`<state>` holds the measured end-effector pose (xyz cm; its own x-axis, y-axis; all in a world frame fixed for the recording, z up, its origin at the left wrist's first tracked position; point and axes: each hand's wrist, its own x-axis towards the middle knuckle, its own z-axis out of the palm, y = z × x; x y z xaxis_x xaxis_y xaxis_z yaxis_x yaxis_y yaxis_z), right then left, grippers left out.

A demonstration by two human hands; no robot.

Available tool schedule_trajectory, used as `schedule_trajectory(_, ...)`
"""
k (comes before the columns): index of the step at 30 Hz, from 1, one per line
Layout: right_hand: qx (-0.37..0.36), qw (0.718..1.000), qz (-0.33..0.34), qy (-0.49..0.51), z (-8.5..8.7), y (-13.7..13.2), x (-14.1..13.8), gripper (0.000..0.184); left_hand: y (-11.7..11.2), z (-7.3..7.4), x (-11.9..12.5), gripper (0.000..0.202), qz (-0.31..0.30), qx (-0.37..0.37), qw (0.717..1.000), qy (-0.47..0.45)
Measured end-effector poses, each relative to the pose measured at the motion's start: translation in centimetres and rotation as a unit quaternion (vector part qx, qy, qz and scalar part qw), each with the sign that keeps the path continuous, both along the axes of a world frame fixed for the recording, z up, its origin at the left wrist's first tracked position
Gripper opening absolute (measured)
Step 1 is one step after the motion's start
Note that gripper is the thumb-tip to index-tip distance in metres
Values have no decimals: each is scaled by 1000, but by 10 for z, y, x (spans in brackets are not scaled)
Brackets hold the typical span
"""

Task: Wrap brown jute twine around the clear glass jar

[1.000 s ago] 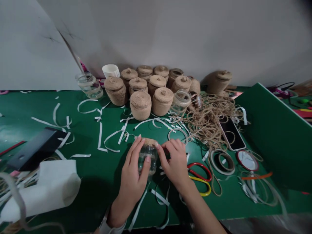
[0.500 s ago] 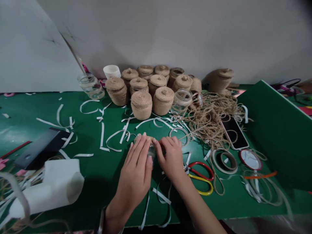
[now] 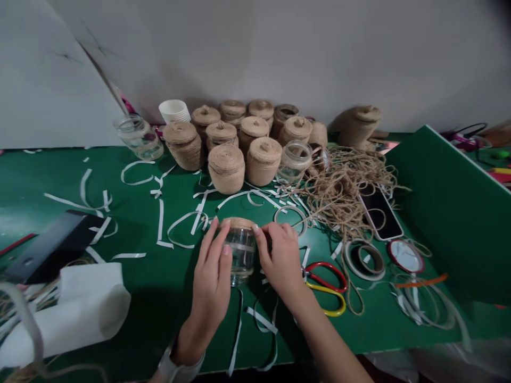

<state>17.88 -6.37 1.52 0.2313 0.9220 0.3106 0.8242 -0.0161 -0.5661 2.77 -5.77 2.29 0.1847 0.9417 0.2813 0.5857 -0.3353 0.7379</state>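
Between my hands stands a clear glass jar [image 3: 241, 255], its upper end covered in tan twine. My left hand [image 3: 211, 266] holds the jar's left side, fingers fairly straight and the thumb toward me. My right hand [image 3: 280, 258] is closed at the jar's upper right, thumb against the covered edge and fingers curled. A strand of jute twine [image 3: 309, 217] leads from the right hand to a tangled twine heap [image 3: 345, 186]. The pinch itself is partly hidden. Just right of that wrist lie scissors [image 3: 329, 276] with one red and one yellow handle.
Several twine-wrapped lidded jars [image 3: 226, 169] stand behind. Bare glass jars [image 3: 138, 139] and white stacked cups [image 3: 174, 110] are near the wall. White strips litter the green table [image 3: 159, 287]. A phone [image 3: 381, 213], tape rolls [image 3: 364, 259] and a green board [image 3: 447, 223] are at right.
My left hand has shifted left and down from over the jar's top to its side, showing more glass and the covered end. The right hand stays at the jar's upper right. The view shifted slightly.
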Motion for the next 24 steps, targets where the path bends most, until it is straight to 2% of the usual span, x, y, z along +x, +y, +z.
schedule_trajectory(3, 6, 1000, -1, -12, 2, 0, -2, 27, 0, 12, 2, 46, -52, 135, 985, 91)
schedule_trajectory(5, 5, 1000, -2, -23, 4, 0, -4, 26, 1, 16, 5, 51, -96, 150, 976, 121)
schedule_trajectory(7, 3, 999, 1, -32, 6, 1, -5, 26, 3, 15, 7, 56, -110, 128, 976, 140)
schedule_trajectory(10, 5, 999, 15, -29, 8, 3, -4, 26, 6, 7, 6, 62, -81, 91, 983, 135)
schedule_trajectory(15, 9, 999, 7, -45, 2, 4, 2, 32, 9, -3, -6, 48, 2, -39, 999, 19)
schedule_trajectory(17, 7, 999, 4, -48, -1, 4, 2, 33, 8, -2, -8, 47, 16, -57, 998, 10)
schedule_trajectory(19, 3, 999, -1, -53, -2, 3, 1, 33, 6, 3, -7, 46, 5, -15, 999, 40)
schedule_trajectory(22, -2, 998, -8, -65, -3, 3, -1, 33, 4, 9, -2, 51, -40, 92, 991, 93)
schedule_trajectory(24, -5, 997, -11, -75, -4, 2, -1, 32, 5, 10, 2, 53, -66, 118, 982, 130)
